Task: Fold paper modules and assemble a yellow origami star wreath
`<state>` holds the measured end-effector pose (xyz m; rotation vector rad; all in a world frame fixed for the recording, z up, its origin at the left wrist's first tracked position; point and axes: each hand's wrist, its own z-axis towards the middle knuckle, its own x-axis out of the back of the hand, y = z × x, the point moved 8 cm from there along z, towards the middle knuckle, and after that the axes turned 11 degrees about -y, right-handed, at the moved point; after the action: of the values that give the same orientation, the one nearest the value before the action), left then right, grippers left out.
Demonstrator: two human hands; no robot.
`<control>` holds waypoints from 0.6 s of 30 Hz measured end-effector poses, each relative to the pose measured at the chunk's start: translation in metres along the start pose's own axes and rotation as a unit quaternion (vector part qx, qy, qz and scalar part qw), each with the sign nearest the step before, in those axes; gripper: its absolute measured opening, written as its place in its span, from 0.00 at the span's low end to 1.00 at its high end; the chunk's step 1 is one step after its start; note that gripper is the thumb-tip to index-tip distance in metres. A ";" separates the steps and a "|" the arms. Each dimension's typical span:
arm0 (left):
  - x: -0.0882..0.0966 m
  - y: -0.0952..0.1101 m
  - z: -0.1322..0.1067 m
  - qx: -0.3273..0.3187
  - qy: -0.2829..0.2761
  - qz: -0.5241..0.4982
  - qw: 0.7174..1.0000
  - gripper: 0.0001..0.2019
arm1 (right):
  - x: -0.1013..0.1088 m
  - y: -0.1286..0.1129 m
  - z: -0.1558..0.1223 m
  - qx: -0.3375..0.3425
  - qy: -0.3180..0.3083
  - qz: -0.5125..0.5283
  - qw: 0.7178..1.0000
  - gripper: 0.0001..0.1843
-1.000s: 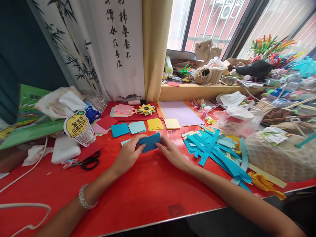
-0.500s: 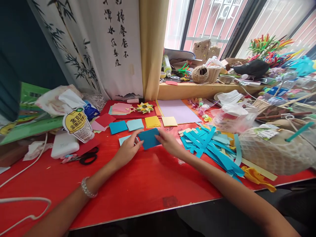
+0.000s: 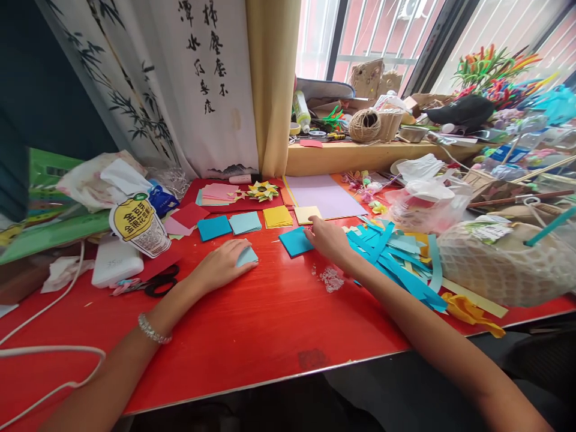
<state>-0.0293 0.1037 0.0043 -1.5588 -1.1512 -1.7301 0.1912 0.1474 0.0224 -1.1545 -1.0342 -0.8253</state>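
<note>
My left hand [image 3: 222,263] is closed around a small stack of light blue paper [image 3: 247,257], low over the red table; the palm and fingers hide its left part. A stack of darker blue paper [image 3: 293,242] lies to the right of it. My right hand [image 3: 327,235] is at that stack's right edge, thumb and index finger slightly apart, the other fingers partly hidden. Behind them is a row of cut paper: a blue stack [image 3: 215,228], a light blue stack [image 3: 245,222], a yellow stack [image 3: 278,217] and a cream stack [image 3: 307,215].
Blue paper strips [image 3: 382,252] are heaped right of my right hand. Black-handled scissors [image 3: 162,281] lie at left beside a white box [image 3: 116,262]. A folded paper star [image 3: 263,191] and a lilac sheet [image 3: 324,195] are behind. A netted coconut-like object [image 3: 499,261] stands right.
The blue paper went from between both hands down onto the table, further right. My left hand moved down onto the light blue stack, which shifted right. My right hand moved right.
</note>
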 end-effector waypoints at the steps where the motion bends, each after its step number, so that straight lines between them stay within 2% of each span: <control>1: 0.000 -0.001 0.000 0.001 -0.003 -0.005 1.000 0.27 | 0.003 -0.006 -0.004 0.009 0.012 -0.012 1.000 0.18; 4: 0.003 -0.004 -0.001 -0.002 -0.004 -0.028 1.000 0.25 | 0.005 -0.027 -0.013 0.061 0.014 -0.037 0.997 0.17; 9: 0.004 -0.008 0.001 -0.019 -0.011 -0.060 0.998 0.20 | -0.016 -0.062 -0.031 0.171 -0.037 -0.032 0.984 0.15; 14: 0.006 -0.014 0.001 0.011 0.008 -0.046 0.999 0.21 | -0.035 -0.096 -0.056 0.314 -0.071 -0.012 0.947 0.18; 18: 0.004 -0.010 0.000 -0.006 -0.026 -0.041 0.999 0.21 | -0.042 -0.101 -0.062 0.332 -0.080 -0.007 0.940 0.24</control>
<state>-0.0386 0.1093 0.0063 -1.5922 -1.2492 -1.7619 0.0978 0.0642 0.0096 -0.6369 -1.3230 -0.3367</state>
